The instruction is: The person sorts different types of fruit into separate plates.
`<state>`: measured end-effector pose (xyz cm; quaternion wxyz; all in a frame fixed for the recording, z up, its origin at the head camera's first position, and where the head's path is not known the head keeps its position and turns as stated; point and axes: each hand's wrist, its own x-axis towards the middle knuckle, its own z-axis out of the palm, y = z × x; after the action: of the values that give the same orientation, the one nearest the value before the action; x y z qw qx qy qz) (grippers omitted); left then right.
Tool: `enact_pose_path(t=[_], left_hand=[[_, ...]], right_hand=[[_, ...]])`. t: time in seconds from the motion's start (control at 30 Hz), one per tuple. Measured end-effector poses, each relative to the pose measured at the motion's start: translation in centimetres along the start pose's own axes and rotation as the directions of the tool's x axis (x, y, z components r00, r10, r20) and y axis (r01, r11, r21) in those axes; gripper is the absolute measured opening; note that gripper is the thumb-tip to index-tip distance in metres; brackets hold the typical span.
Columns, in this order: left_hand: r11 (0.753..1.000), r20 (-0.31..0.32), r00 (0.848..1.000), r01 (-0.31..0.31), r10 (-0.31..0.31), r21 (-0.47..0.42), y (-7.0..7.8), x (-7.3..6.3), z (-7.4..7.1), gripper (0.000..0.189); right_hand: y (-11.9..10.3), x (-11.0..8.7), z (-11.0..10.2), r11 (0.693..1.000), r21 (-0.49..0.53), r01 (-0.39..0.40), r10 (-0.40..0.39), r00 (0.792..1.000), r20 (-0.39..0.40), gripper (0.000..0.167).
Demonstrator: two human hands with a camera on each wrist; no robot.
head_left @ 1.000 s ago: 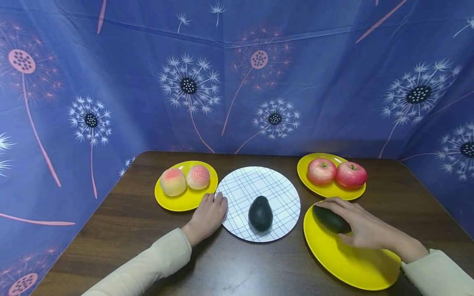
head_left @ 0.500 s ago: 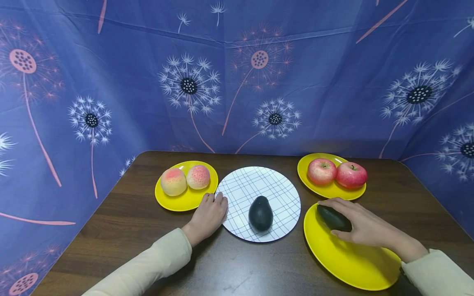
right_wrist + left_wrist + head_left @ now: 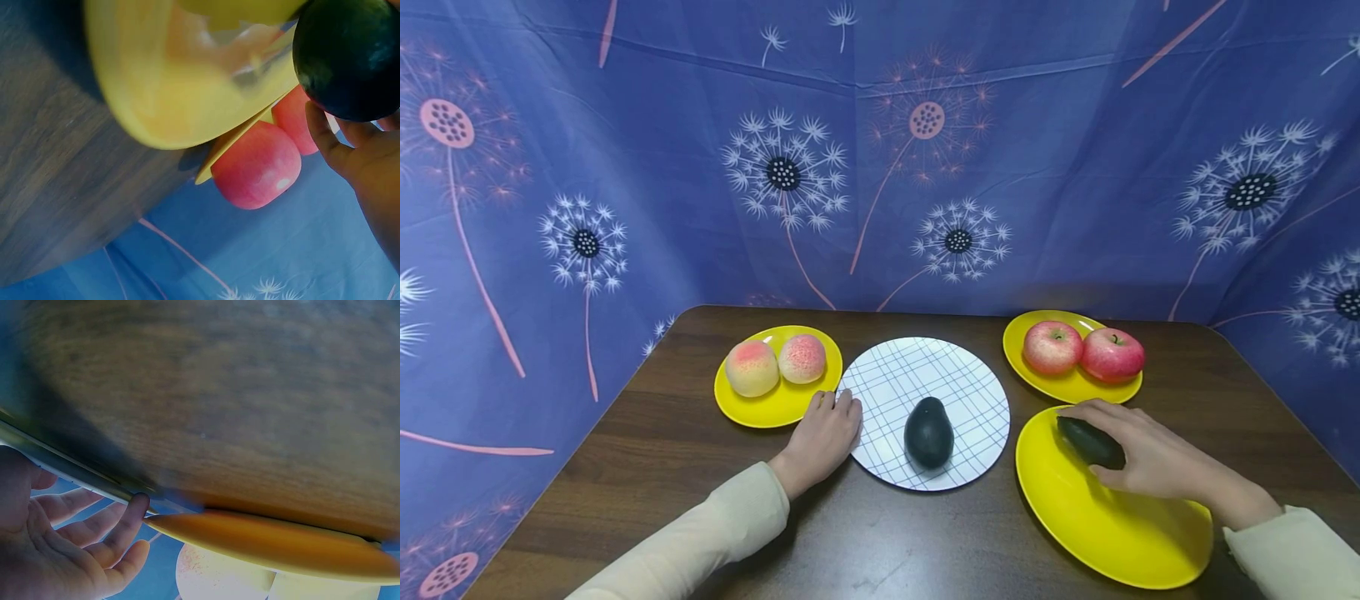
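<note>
A dark green avocado (image 3: 1092, 442) is in my right hand (image 3: 1157, 458), over the large yellow plate (image 3: 1120, 546). The thumb and fingers lie along its sides; in the right wrist view its round dark end (image 3: 347, 59) shows close above the plate. My left hand (image 3: 823, 433) rests with relaxed, slightly bent fingers at the left rim of the white checkered plate (image 3: 880, 375). In the left wrist view one fingertip (image 3: 140, 501) overlaps that rim. Another avocado (image 3: 929, 433) lies on the checkered plate, narrow end pointing away from me.
Back left, a yellow plate (image 3: 760, 412) bears two peaches (image 3: 751, 368), close to my left fingers. Two red apples (image 3: 1112, 355) lie on another yellow plate (image 3: 1041, 379) behind my right hand. A blue cloth (image 3: 865, 167) with dandelion prints hangs behind the brown table (image 3: 820, 542).
My right hand has shifted a little to the right with the avocado, over the large yellow plate. The left hand and the avocado on the checkered plate have stayed in place.
</note>
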<state>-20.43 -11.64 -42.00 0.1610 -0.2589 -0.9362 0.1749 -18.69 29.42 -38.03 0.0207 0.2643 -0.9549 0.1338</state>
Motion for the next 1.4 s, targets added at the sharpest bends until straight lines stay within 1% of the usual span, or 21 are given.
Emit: enact_pose_path(t=[0.3,0.57,0.8,1.07,1.2,1.4], left_hand=[[1.000,0.008,1.000,0.000,0.000,0.001,-0.1,0.1,-0.1,0.035],[1.000,0.005,1.000,-0.005,0.005,0.012,-0.1,0.1,0.0,0.035],[1.000,0.014,1.000,-0.005,0.005,0.013,0.0,0.1,0.0,0.035],[1.000,0.027,1.000,0.003,-0.003,0.000,0.0,0.1,-0.1,0.036],[1.000,0.030,1.000,0.001,-0.001,-0.005,-0.1,0.1,-0.2,0.037],[1.000,0.034,0.999,0.001,-0.001,-0.012,-0.1,0.1,-0.3,0.038]], right_hand=[[0.8,-0.2,-0.1,0.999,-0.040,-0.002,0.002,1.000,-0.008,0.070],[1.0,-0.2,-0.4,0.999,-0.036,-0.015,0.016,1.000,0.002,0.073],[1.3,-0.1,-0.4,1.000,-0.009,-0.022,0.023,1.000,0.016,0.073],[1.1,0.2,-0.5,0.997,-0.051,0.050,-0.052,0.998,-0.040,0.072],[1.0,0.5,-0.6,0.996,-0.062,0.066,-0.070,0.995,-0.066,0.071],[0.6,1.2,-0.7,0.988,-0.079,0.135,-0.144,0.982,-0.124,0.069]])
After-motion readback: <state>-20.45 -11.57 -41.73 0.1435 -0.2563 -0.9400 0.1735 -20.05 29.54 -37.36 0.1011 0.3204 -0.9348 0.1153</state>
